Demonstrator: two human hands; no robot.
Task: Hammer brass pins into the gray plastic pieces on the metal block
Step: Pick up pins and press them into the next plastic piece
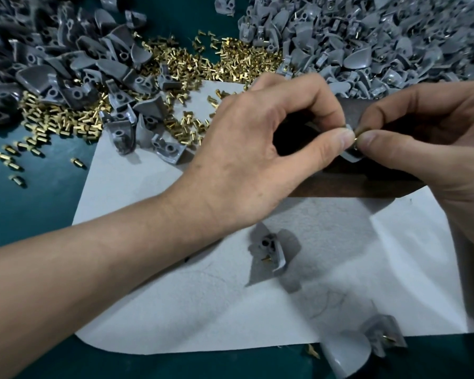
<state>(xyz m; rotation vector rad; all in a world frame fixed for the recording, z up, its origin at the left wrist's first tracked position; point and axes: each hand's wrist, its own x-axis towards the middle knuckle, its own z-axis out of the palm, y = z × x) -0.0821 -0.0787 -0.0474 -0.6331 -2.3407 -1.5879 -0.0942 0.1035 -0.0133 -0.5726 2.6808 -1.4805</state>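
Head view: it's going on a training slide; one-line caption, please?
Left hand holds a gray plastic piece over the metal block while the right hand pinches a brass pin against it.

A teal table top (25,214) carries a white sheet (203,310) in the near middle. Gray plastic pieces (367,36) are heaped far left and far right, with brass pins (230,58) strewn between them and onto the sheet. A dark metal block (367,187) sits on the sheet's right.
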